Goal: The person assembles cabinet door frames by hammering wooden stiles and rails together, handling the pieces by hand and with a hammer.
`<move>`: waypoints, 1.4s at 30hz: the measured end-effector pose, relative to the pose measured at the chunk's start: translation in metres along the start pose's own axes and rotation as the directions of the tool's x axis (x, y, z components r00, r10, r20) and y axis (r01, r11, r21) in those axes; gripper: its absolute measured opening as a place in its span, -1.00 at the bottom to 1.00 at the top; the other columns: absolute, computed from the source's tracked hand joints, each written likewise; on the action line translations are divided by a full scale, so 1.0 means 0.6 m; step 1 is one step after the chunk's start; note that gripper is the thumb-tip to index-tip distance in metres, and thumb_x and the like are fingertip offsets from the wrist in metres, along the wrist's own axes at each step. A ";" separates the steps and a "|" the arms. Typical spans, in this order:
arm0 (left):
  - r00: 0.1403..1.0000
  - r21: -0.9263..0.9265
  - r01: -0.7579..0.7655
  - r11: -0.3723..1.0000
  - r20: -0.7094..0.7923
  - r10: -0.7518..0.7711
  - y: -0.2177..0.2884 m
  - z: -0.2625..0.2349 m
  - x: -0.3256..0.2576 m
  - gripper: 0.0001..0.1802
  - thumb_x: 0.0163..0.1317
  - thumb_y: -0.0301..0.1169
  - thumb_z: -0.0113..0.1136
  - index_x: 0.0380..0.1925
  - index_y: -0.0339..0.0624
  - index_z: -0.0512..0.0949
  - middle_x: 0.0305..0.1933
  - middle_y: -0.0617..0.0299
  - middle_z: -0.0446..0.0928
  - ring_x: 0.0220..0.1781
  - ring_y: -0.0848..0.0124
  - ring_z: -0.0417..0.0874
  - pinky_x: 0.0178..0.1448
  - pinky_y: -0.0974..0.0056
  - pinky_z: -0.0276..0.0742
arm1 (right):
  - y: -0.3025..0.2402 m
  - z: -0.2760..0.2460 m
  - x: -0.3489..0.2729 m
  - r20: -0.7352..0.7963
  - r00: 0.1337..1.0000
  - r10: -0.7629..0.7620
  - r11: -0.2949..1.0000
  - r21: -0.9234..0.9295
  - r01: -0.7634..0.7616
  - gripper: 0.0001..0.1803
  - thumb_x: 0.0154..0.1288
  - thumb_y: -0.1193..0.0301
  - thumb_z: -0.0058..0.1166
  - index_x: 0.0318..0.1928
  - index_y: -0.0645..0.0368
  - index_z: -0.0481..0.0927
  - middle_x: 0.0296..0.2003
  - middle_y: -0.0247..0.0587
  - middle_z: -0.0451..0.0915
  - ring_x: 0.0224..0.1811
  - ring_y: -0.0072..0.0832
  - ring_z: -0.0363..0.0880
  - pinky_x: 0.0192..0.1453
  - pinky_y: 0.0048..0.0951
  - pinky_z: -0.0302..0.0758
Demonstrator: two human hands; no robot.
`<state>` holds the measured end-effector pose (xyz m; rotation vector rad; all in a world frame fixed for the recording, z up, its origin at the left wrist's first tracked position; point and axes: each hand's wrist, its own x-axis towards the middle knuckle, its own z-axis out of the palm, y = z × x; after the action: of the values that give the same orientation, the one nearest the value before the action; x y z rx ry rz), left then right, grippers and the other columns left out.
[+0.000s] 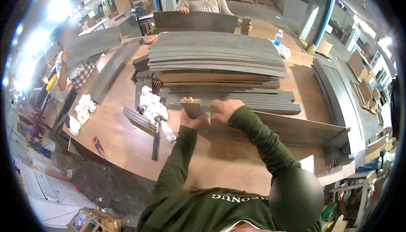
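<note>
Grey wood-look board, a short one (193,109) with pale pegs (190,100) on its far end, sits gripped in the left hand (193,121), above the table (228,164) and just beside the near end of a long panel (283,129) standing on edge. From my feed, the right hand (227,110) is curled near that end; I cannot tell whether it holds anything. I'd keep the left grip low, clear of the pegs, steady the panel upright with the right, and line up edges before pressing. I'd leave the hammer (156,141) until everything sits square, since a skewed peg could split.
</note>
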<state>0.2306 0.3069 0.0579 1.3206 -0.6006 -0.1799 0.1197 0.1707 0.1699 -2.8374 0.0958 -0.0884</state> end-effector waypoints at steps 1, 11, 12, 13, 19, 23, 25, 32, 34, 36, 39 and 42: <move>1.000 -0.052 0.012 0.999 -0.010 -0.013 0.010 0.008 0.000 -0.39 -0.30 -0.56 0.35 -0.13 -0.22 0.35 -0.25 0.24 0.47 -0.22 0.44 0.51 -0.15 0.34 0.47 | 0.000 0.005 0.011 -0.024 1.000 -0.013 1.000 -0.028 0.013 -0.68 0.09 0.18 -0.03 -0.12 -0.05 0.43 -0.43 -0.08 0.57 -0.35 -0.07 0.52 -0.26 -0.13 0.45; 0.996 -0.129 -0.039 0.991 0.071 0.049 -0.027 0.017 -0.010 -0.36 -0.29 -0.58 0.38 -0.10 -0.22 0.35 -0.19 0.25 0.49 -0.14 0.45 0.50 -0.10 0.33 0.46 | -0.014 0.020 0.020 -0.039 0.998 0.057 0.998 0.015 -0.056 -0.69 0.05 0.38 -0.06 -0.12 0.08 0.36 -0.51 0.04 0.54 -0.42 -0.04 0.52 -0.33 -0.12 0.45; 0.996 -0.130 -0.058 0.990 0.056 0.065 -0.024 0.020 -0.008 -0.36 -0.29 -0.59 0.37 -0.09 -0.22 0.35 -0.18 0.25 0.49 -0.13 0.45 0.50 -0.09 0.33 0.46 | -0.013 0.015 0.021 -0.060 0.998 0.029 0.998 0.057 -0.026 -0.66 0.04 0.39 -0.05 -0.11 0.10 0.34 -0.51 0.07 0.54 -0.42 -0.02 0.51 -0.33 -0.12 0.44; 0.996 -0.131 -0.076 0.988 0.041 0.081 -0.022 0.022 -0.008 -0.35 -0.29 -0.59 0.37 -0.08 -0.22 0.34 -0.17 0.25 0.49 -0.12 0.45 0.50 -0.08 0.33 0.46 | -0.010 0.014 0.021 -0.090 0.996 0.010 0.997 0.078 -0.003 -0.63 0.02 0.38 -0.03 -0.09 0.10 0.32 -0.49 0.07 0.54 -0.41 -0.01 0.51 -0.33 -0.12 0.44; 0.995 -0.173 0.047 0.984 -0.083 -0.062 -0.004 0.012 -0.010 -0.43 -0.24 -0.57 0.34 -0.13 -0.23 0.37 -0.21 0.24 0.50 -0.19 0.45 0.52 -0.13 0.35 0.47 | -0.007 0.008 0.008 -0.189 0.979 -0.072 0.971 0.212 0.112 -0.55 -0.03 0.34 0.04 -0.07 0.11 0.30 -0.41 0.05 0.54 -0.35 -0.01 0.50 -0.27 -0.16 0.44; 0.996 -0.137 -0.036 0.990 -0.082 0.025 -0.022 0.005 -0.008 -0.52 -0.16 -0.53 0.29 -0.15 -0.23 0.39 -0.23 0.23 0.50 -0.23 0.44 0.53 -0.17 0.34 0.49 | -0.010 0.010 0.016 -0.204 0.976 -0.081 0.958 0.255 0.132 -0.55 -0.05 0.28 0.10 -0.10 0.10 0.37 -0.37 -0.03 0.56 -0.27 -0.09 0.52 -0.20 -0.23 0.45; 0.996 -0.164 -0.078 0.983 -0.063 0.068 -0.006 0.022 -0.010 -0.52 -0.14 -0.52 0.28 -0.14 -0.24 0.38 -0.21 0.23 0.50 -0.22 0.44 0.53 -0.16 0.34 0.49 | -0.006 0.006 0.022 -0.183 0.981 -0.058 0.942 0.316 0.115 -0.56 -0.05 0.23 0.12 -0.11 0.08 0.43 -0.35 -0.07 0.57 -0.24 -0.12 0.52 -0.17 -0.26 0.46; 1.000 -0.141 0.008 0.990 -0.025 -0.011 -0.008 0.021 -0.008 -0.48 -0.14 -0.52 0.27 -0.10 -0.24 0.35 -0.14 0.21 0.47 -0.12 0.42 0.50 -0.11 0.32 0.46 | -0.034 0.000 0.053 -0.063 0.997 0.047 0.952 0.304 -0.026 -0.59 0.02 0.05 0.04 -0.21 0.04 0.54 -0.34 -0.12 0.58 -0.26 -0.15 0.53 -0.15 -0.26 0.46; 1.000 0.018 0.025 1.000 0.014 -0.025 -0.018 0.005 -0.010 -0.46 -0.16 -0.51 0.29 -0.09 -0.22 0.35 -0.12 0.20 0.45 -0.08 0.39 0.49 -0.09 0.29 0.45 | -0.036 0.001 0.055 -0.057 0.994 0.091 0.961 0.266 -0.073 -0.63 0.04 0.07 0.03 -0.24 0.04 0.55 -0.36 -0.11 0.57 -0.27 -0.15 0.53 -0.17 -0.24 0.46; 0.999 0.323 0.023 0.946 0.022 -0.031 -0.060 -0.054 -0.026 -0.43 -0.18 -0.48 0.33 -0.09 -0.20 0.36 -0.10 0.19 0.44 -0.06 0.36 0.47 -0.08 0.26 0.44 | -0.038 0.014 0.056 -0.114 0.991 0.064 0.974 0.225 -0.037 -0.66 0.06 0.09 0.01 -0.27 0.05 0.56 -0.38 -0.11 0.57 -0.28 -0.14 0.52 -0.17 -0.23 0.45; 0.962 0.823 0.032 0.567 -0.180 0.208 -0.091 -0.176 -0.069 -0.44 -0.14 -0.30 0.34 -0.10 -0.16 0.37 -0.12 0.06 0.42 -0.09 0.16 0.47 -0.07 0.16 0.42 | -0.046 0.013 0.052 -0.141 0.988 0.069 0.969 0.245 -0.033 -0.66 0.05 0.10 0.00 -0.27 0.05 0.56 -0.38 -0.12 0.57 -0.28 -0.14 0.53 -0.17 -0.24 0.45; 0.928 0.934 0.358 -0.002 -0.356 0.113 -0.060 -0.227 -0.112 -0.58 -0.04 -0.22 0.24 -0.20 -0.18 0.43 -0.16 -0.04 0.42 -0.14 0.01 0.47 -0.11 0.08 0.43 | -0.037 -0.001 0.039 -0.154 0.984 0.089 0.961 0.272 -0.044 -0.66 0.06 0.09 0.00 -0.28 0.04 0.56 -0.39 -0.14 0.57 -0.29 -0.16 0.53 -0.19 -0.23 0.45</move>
<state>0.2510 0.4443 -0.0137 2.8386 -0.1950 0.4976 0.1443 0.1898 0.1784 -2.5494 0.2001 -0.2991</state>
